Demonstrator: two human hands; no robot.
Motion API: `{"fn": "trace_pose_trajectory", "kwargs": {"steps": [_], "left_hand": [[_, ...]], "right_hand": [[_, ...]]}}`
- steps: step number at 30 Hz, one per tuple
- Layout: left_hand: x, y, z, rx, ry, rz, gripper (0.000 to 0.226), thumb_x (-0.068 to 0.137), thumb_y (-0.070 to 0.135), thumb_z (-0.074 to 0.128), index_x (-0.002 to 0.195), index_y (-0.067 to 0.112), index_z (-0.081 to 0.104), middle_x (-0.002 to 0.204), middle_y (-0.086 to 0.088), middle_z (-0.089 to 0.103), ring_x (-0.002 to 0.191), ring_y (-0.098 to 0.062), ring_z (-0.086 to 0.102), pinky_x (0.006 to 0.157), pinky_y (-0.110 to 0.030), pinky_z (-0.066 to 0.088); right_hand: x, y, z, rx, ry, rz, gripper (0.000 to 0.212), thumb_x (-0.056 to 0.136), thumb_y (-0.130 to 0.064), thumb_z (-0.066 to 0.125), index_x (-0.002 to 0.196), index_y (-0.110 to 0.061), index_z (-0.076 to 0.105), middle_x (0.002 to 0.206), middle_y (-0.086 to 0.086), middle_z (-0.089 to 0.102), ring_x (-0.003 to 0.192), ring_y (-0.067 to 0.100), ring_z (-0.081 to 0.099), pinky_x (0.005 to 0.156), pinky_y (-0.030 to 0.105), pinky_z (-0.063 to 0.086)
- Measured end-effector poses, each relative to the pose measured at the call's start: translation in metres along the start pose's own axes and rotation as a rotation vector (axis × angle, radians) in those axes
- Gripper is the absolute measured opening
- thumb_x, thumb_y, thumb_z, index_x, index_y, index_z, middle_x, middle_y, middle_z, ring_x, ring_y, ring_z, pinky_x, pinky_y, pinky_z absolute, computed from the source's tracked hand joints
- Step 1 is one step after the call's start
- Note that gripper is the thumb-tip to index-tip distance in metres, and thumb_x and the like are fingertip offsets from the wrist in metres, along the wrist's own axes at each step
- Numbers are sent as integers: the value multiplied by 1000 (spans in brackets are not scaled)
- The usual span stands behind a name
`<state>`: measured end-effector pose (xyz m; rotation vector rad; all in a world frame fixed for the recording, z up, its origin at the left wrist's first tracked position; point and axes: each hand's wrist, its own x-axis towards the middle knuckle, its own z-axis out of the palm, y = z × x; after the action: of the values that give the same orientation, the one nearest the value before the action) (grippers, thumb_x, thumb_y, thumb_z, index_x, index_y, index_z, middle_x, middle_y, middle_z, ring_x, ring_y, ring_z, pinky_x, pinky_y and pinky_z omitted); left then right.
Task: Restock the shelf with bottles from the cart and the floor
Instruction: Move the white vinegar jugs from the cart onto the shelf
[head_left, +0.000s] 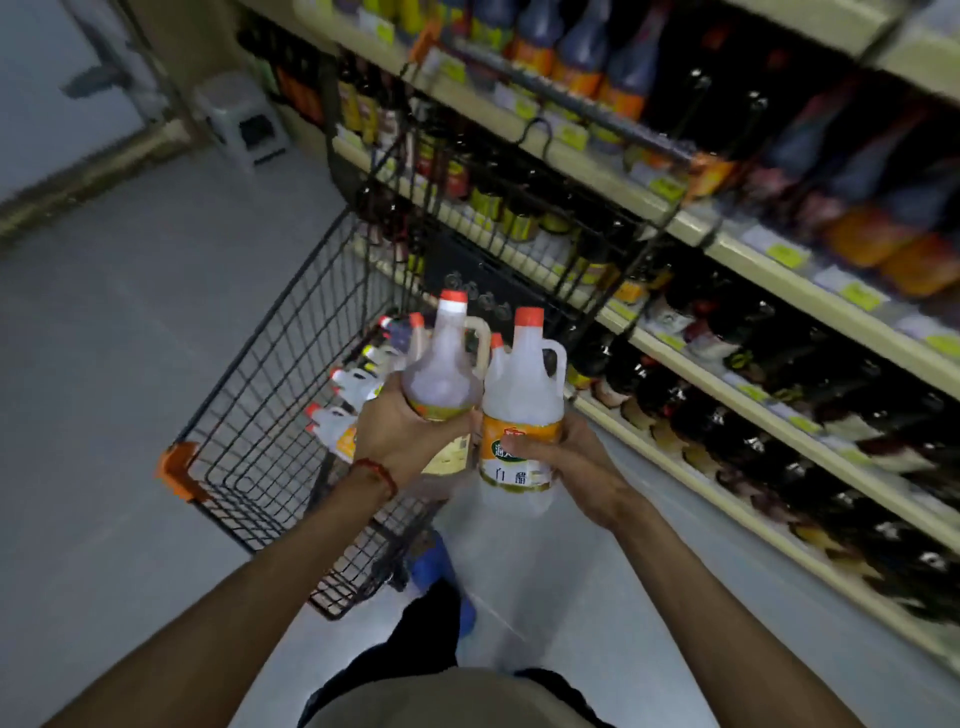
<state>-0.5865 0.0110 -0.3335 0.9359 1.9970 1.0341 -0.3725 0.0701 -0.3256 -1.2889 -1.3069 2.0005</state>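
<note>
My left hand grips a handled jug with amber liquid and a red cap, held upright above the black wire cart. My right hand holds a white vinegar jug with an orange label and red cap, right beside the first one. The two jugs nearly touch. Several more red-capped white jugs lie inside the cart. The shelf runs along the right, filled with dark bottles.
A grey plastic stool stands at the far end of the aisle. The cart has an orange corner bumper at the near left. My blue shoe is on the pale floor below the jugs. Open floor lies to the left.
</note>
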Motion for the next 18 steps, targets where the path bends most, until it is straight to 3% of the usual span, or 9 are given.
{"fn": "trace_pose_trajectory", "kwargs": {"steps": [5, 9, 13, 18], "left_hand": [[-63, 40, 56, -19, -98, 116, 81, 45, 70, 85, 113, 29, 67, 105, 11, 75, 98, -11, 71, 82, -36, 59], [-122, 64, 106, 6, -204, 171, 71, 42, 67, 86, 100, 32, 65, 88, 20, 74, 79, 4, 70, 62, -16, 55], [-176, 88, 160, 23, -321, 209, 77, 39, 63, 86, 105, 31, 64, 98, 13, 74, 87, -7, 73, 73, -30, 59], [-231, 118, 228, 40, -452, 309, 73, 37, 62, 86, 100, 33, 62, 94, 17, 72, 77, 4, 70, 63, -19, 56]], "right_hand": [[-93, 18, -58, 83, 143, -97, 64, 72, -16, 90, 131, -15, 65, 120, 7, 77, 110, 29, 74, 97, 51, 59], [-184, 35, -104, 117, 295, -168, 70, 64, -26, 93, 128, -16, 65, 117, 4, 78, 107, 25, 75, 89, 38, 62], [-267, 55, -152, 140, 443, -206, 72, 66, -22, 91, 132, -14, 62, 118, 6, 77, 108, 25, 74, 92, 41, 61], [-345, 80, -207, 179, 619, -227, 68, 63, -22, 94, 124, -20, 64, 111, -1, 79, 103, 20, 76, 81, 31, 62]]}}
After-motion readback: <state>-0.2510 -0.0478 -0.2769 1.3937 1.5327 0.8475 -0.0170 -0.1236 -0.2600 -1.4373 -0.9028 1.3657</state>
